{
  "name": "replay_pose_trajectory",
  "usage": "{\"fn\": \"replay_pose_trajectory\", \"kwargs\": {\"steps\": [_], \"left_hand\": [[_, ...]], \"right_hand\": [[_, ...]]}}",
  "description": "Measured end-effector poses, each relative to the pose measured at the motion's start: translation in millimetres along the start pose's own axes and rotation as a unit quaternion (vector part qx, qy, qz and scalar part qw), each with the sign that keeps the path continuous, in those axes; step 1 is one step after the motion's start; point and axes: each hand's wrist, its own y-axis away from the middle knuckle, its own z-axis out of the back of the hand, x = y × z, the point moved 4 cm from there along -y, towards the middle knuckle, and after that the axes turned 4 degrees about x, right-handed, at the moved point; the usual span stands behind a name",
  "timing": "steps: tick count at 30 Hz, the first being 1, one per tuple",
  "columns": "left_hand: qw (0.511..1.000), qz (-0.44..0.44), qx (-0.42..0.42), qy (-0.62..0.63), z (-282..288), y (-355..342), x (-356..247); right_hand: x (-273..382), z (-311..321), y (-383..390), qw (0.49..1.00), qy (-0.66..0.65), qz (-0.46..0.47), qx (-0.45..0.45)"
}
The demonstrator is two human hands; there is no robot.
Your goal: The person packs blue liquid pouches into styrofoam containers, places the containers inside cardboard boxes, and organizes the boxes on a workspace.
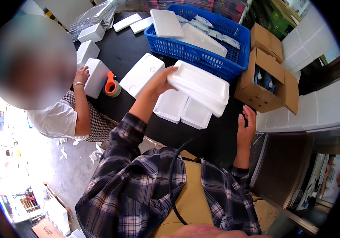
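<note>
My left hand (165, 80) grips one end of a white foam lid (203, 85), which is tilted and slightly smeared by motion. Below it, two open white foam boxes, a left one (169, 106) and a right one (196, 116), stand side by side on the black table, partly covered by the lid. My right hand (247, 126) is raised apart from the lid, fingers stretched out, holding nothing. A white foam piece with round marks (143, 74) lies just left of my left hand.
At the back is a blue crate (201, 55) holding foam lids and clear packs. To the right stands an open cardboard box (265, 85) with bottles inside. A co-worker's hand (82, 75) rests on a foam box (96, 81) at left, beside an orange tape dispenser (110, 84).
</note>
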Motion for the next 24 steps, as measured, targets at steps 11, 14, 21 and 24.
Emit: {"fn": "replay_pose_trajectory", "kwargs": {"steps": [11,14,21,24], "left_hand": [[0.872,-0.227,-0.222,-0.373,68,56,19],[0.847,-0.168,-0.283,-0.418,72,99,79],[0.818,-0.19,-0.217,-0.498,55,110,114],[0.858,-0.17,-0.183,-0.449,70,110,114]], "right_hand": [[-88,-104,54,0.952,-0.156,-0.221,0.142],[-77,-133,51,0.898,-0.259,-0.312,0.17],[-67,-154,62,0.913,-0.296,-0.21,0.185],[-58,-147,59,0.899,-0.298,-0.253,0.198]]}}
